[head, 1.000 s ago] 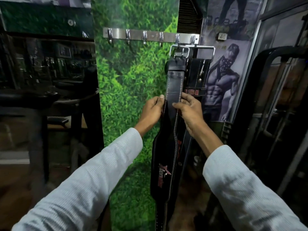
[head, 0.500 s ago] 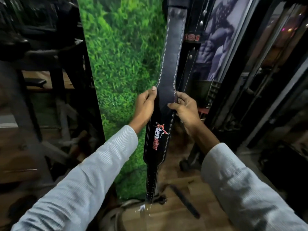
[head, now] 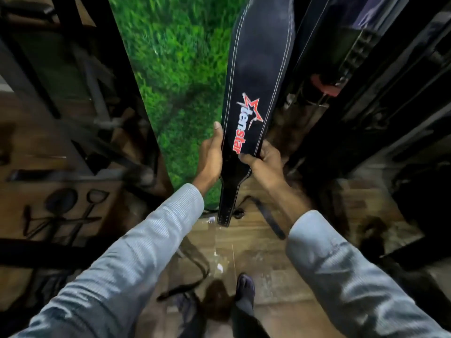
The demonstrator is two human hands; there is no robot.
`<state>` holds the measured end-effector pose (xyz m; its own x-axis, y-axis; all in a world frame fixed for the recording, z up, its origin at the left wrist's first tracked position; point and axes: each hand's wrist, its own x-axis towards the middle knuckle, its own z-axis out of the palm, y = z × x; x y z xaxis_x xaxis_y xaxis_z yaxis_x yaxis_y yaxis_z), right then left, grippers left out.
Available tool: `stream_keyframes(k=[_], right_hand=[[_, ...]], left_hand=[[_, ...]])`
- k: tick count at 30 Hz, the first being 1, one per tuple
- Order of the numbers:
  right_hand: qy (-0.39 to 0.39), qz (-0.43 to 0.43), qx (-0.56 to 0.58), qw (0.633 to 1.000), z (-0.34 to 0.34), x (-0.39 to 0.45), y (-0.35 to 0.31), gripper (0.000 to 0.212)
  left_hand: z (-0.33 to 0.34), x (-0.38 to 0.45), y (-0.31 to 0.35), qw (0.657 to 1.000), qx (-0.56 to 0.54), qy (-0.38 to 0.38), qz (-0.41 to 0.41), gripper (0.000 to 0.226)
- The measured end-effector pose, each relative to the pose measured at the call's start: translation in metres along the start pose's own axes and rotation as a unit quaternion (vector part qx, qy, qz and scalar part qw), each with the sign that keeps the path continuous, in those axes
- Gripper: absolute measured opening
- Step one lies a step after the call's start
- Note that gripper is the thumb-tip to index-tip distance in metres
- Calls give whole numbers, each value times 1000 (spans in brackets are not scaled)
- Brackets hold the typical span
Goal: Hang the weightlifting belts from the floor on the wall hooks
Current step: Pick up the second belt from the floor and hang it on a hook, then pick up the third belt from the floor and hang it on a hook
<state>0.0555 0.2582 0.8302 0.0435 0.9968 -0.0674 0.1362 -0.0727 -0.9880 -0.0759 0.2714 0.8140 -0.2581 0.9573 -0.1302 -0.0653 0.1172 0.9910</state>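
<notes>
The floor (head: 256, 259) is wood-look planking, brown, with small white scraps scattered near its centre. A vertical wall panel (head: 175, 76) printed with green grass rises from the floor at centre-left. Dark metal gym frames (head: 73, 98) stand to the left of the panel; further dark equipment (head: 380, 89) fills the right side, too blurred to identify in detail.

A black weightlifting belt (head: 253, 76) with white stitching hangs down in front of the panel's right edge. Its upper end runs out of view at the top. It carries a red star logo and lettering on its wide section, then narrows to a perforated strap end just above the floor.

A second dark strap (head: 271, 223) lies on the floor near the hanging belt's tip. Another strap (head: 190, 279) lies looped on the floor at lower centre-left.

The left hand (head: 211, 154) grips the belt's left edge, thumb along the front. The right hand (head: 267, 162) grips the right edge, thumb pressed on the face. Both sleeves are light grey. One dark shoe (head: 245, 284) stands below.
</notes>
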Motion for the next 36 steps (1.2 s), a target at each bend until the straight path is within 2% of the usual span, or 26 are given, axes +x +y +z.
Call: stream_keyframes(k=[5,8,11,16,20,24,29,31,36], right_hand=[[-13,17,32,999,5,1,87,39],[-44,41,4,998,8,-1,141,38],[-76,75,-34,994,9,-1,195,40],[-63,100,-78,990,18,5,291,33],[-82,155,-106,979,37,0,391,39],[-105,222,-132,960,49,-19,475,43],[-126,296,-120,939,53,-41,561,53],[-139,307,-128,933,53,-48,589,54],[-82,357,-79,927,50,-54,637,47]], left_hand=[[1,-5,-77,999,12,9,-44,77],[1,-5,-126,995,-6,23,-99,74],[2,-4,-174,993,16,6,-117,75],[-6,3,-262,988,24,-13,-150,80],[-7,-5,-359,977,62,19,-204,58],[-13,-26,-459,958,94,16,-272,75],[-27,-64,-553,945,57,55,-317,50],[-32,-78,-586,938,60,73,-334,54],[-27,-96,-649,940,67,85,-323,59]])
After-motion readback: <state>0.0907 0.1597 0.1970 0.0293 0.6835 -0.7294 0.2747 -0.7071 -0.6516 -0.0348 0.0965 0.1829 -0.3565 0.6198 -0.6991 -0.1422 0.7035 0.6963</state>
